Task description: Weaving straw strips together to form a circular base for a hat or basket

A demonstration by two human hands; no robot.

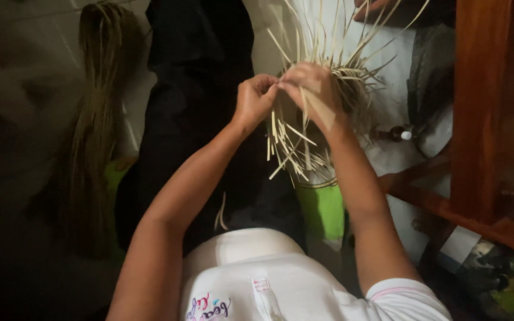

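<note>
Head view: looking down past a white shirt [281, 285] at two bare forearms raised over a dim floor.
Far left: a long bundle of pale straw [93, 119] hangs down, well apart from the hands.
Centre left: a black cloth [200, 89] lies behind the left arm.
Left hand [254, 100]: grip pinched shut on thin strips at the near edge of the weave, fingertips touching those of the other hand.
Weave [304, 142]: a half-made piece of pale straw strips, held up between both hands; loose strip ends fan upward above the hands and stick out below them.
Right hand [313, 89]: grip clenched around the weave, back of the hand toward the camera.
Below the weave: a green container [322, 208] with a pale rim.
Far right: a reddish wooden frame [477, 107], upright, with a slanted rail beside the right arm.
</note>
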